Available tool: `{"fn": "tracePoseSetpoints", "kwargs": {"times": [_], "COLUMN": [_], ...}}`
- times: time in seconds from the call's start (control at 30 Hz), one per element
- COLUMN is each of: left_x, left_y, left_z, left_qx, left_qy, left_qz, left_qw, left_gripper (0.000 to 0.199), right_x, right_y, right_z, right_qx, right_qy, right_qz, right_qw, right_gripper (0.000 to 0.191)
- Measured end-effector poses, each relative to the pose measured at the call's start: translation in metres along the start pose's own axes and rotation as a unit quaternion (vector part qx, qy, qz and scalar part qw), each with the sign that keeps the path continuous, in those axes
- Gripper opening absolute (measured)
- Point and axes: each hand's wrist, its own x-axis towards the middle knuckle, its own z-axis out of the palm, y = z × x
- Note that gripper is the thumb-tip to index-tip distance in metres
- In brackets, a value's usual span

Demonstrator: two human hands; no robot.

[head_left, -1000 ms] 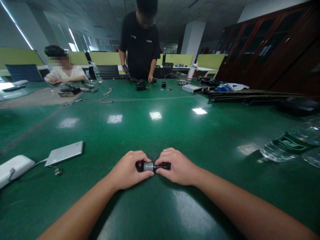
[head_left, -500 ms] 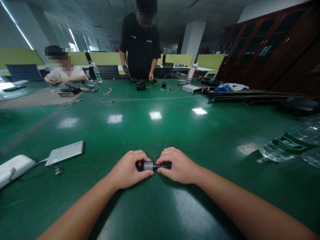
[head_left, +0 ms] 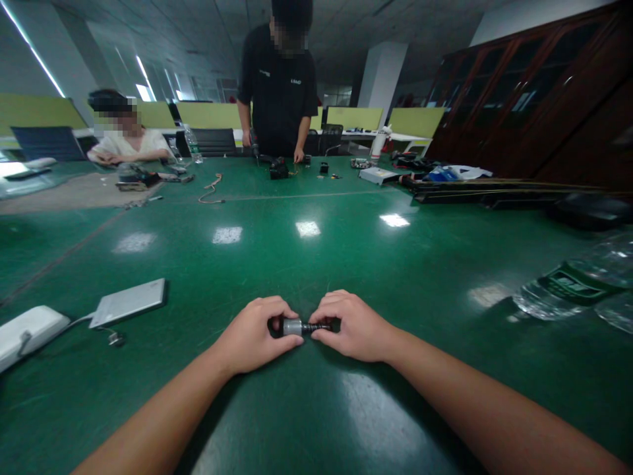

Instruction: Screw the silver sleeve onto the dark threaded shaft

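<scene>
Where it's lit, slvr cyl. [head_left: 293, 327] gleams.

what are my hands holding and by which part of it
Small cylindrical part: left hand grips its silver body, right hand its dark, thinner end.

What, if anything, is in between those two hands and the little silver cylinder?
Nothing visible: the left hand holds the silver cylinder directly, and the right hand has its fingers around the dark rod at its end.

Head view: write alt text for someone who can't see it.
A left hand and right hand hold opposite ends of a small silver-and-black part at a green table. Beyond are a seated person and a standing person.
</scene>
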Motion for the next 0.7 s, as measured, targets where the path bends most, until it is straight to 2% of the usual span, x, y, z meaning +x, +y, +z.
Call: {"fn": "tracePoseSetpoints", "kwargs": {"times": [0.2, 0.53, 0.7], "left_x": [-0.001, 0.000, 0.000], "left_y": [-0.001, -0.006, -0.005], "left_z": [-0.001, 0.000, -0.001], "left_qx": [0.002, 0.022, 0.025], "left_qy": [0.002, 0.038, 0.047], "left_qz": [-0.003, 0.004, -0.017], "left_qw": [1.000, 0.999, 0.998], "left_gripper": [0.018, 0.021, 0.018], "right_x": [0.000, -0.002, -0.001], "right_y": [0.005, 0.010, 0.015], "right_z": [-0.001, -0.003, -0.011], "right_qx": [0.010, -0.011, -0.047], "right_qy": [0.013, 0.025, 0.041], "right_qz": [0.007, 0.030, 0.106], "right_qw": [1.000, 0.999, 0.992], "right_gripper": [0.011, 0.011, 0.008]}}
